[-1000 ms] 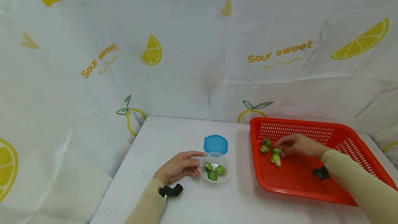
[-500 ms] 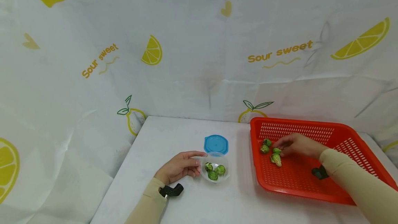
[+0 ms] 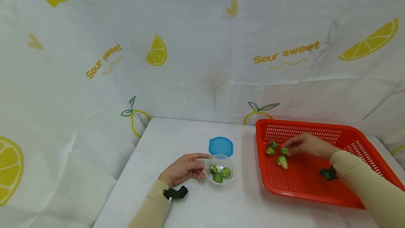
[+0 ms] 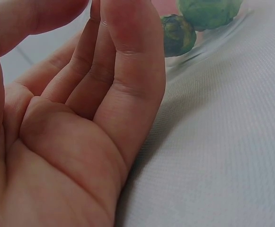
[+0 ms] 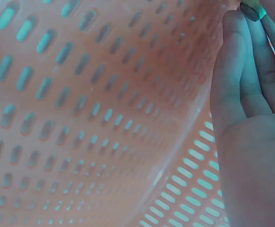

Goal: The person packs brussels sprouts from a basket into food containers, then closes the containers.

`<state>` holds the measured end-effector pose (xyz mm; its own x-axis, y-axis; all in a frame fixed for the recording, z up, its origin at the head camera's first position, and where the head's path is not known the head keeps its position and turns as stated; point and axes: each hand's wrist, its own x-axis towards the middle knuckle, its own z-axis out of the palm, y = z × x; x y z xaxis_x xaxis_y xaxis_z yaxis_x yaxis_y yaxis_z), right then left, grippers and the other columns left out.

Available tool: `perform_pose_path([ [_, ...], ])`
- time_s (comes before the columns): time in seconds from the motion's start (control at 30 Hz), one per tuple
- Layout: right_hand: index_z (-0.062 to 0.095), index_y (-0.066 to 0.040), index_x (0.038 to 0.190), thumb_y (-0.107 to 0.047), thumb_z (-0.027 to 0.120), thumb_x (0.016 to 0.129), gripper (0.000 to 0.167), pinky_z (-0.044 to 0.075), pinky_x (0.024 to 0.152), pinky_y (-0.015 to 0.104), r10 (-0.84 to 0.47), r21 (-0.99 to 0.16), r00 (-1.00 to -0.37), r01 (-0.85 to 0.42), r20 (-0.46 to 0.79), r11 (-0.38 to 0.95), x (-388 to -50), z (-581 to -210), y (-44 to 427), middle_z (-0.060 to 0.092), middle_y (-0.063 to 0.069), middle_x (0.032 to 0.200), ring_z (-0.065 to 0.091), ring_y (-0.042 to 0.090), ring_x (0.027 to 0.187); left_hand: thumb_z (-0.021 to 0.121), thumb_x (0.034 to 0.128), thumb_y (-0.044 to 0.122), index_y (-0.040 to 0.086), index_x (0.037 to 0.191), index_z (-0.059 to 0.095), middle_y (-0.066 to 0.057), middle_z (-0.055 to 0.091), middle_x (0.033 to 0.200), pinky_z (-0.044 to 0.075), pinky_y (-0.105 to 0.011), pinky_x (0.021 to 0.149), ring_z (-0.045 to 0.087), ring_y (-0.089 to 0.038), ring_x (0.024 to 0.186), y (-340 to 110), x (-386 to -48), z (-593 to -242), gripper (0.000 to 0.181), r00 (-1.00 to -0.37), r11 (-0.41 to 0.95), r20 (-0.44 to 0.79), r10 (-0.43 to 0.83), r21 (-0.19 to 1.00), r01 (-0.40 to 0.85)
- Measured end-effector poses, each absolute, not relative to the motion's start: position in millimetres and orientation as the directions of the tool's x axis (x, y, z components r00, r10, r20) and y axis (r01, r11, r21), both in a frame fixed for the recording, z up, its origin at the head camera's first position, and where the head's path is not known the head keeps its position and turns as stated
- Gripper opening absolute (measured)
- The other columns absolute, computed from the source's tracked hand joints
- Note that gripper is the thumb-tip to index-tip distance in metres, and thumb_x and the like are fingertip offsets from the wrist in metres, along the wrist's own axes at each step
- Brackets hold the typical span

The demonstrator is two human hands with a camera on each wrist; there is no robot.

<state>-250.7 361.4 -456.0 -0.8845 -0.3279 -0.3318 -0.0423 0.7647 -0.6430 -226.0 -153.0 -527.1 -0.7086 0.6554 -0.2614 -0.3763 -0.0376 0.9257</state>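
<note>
My left hand (image 3: 185,169) holds the left side of a small clear plastic container (image 3: 233,176), steadying it on the table. Three green Brussels sprouts, one of them a front sprout (image 3: 217,177), lie inside it. Over in the red plastic basket (image 3: 303,197), my right hand (image 3: 307,146) pinches a Brussels sprout (image 3: 283,151) between its fingertips. In the right wrist view only the cut stem end of that sprout (image 5: 253,9) shows. A yellowish leafy sprout (image 3: 281,162) lies just below it on the basket floor, and two more sprouts (image 3: 270,151) sit near the left wall.
A blue lid (image 3: 221,146) lies flat behind the clear container on the white table (image 3: 177,136). Slotted basket walls (image 3: 364,154) surround my right hand. A white lemon-print cloth (image 3: 202,62) hangs behind the table.
The right fingers now have hold of the upper sprout and have drawn it slightly up, apart from the yellowish one beneath. My left hand and the container stay in place.
</note>
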Motion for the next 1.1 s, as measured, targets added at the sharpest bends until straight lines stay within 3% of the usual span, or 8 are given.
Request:
perform_pose_path([
  [0.33,0.078,-0.016,0.132,-0.033,0.077,0.101,0.035,0.057,0.093,0.032,-0.281,-0.631,-0.918,-0.045,-0.280,0.774,-236,-437,365,0.080,0.001,0.123,0.068,0.014,0.112,0.064,0.1080,0.011,0.007,0.156,0.056,-0.001,0.077,0.090,0.063,-0.023,0.078,0.073,-0.010,0.079,-153,-227,-528,0.049,-0.706,-0.041,-0.253,0.661,0.928,-0.371],
  [0.53,0.075,-0.013,0.137,-0.035,0.077,0.101,0.043,0.062,0.097,0.049,-0.250,-0.636,-0.928,-0.018,-0.277,0.771,-222,-424,373,0.079,0.006,0.126,0.070,0.023,0.116,0.064,0.1081,0.013,0.008,0.156,0.056,-0.002,0.076,0.090,0.063,-0.023,0.079,0.073,-0.010,0.080,-153,-225,-526,0.049,-0.705,-0.035,-0.261,0.659,0.926,-0.376],
  [0.7,0.074,-0.013,0.139,-0.038,0.076,0.102,0.045,0.061,0.095,0.047,-0.220,-0.621,-0.936,-0.002,-0.275,0.784,-213,-417,380,0.079,0.006,0.128,0.072,0.022,0.114,0.065,0.1076,0.013,0.009,0.155,0.057,-0.001,0.077,0.090,0.063,-0.024,0.079,0.073,-0.011,0.080,-153,-225,-525,0.048,-0.710,-0.032,-0.258,0.655,0.929,-0.367],
  [0.83,0.074,-0.011,0.139,-0.038,0.075,0.102,0.046,0.061,0.099,0.054,-0.205,-0.638,-0.936,0.027,-0.287,0.769,-205,-413,378,0.079,0.009,0.129,0.071,0.022,0.115,0.065,0.1076,0.013,0.009,0.156,0.057,-0.001,0.077,0.090,0.063,-0.024,0.079,0.073,-0.011,0.080,-154,-225,-526,0.049,-0.708,-0.034,-0.263,0.656,0.926,-0.376],
  [1.1,0.076,-0.015,0.137,-0.037,0.076,0.102,0.041,0.060,0.095,0.044,-0.218,-0.684,-0.944,0.011,-0.248,0.729,-184,-401,350,0.079,0.006,0.129,0.073,0.021,0.113,0.066,0.1074,0.014,0.010,0.155,0.057,-0.002,0.077,0.090,0.064,-0.024,0.080,0.074,-0.011,0.081,-153,-226,-525,0.049,-0.703,-0.019,-0.269,0.658,0.928,-0.373],
])
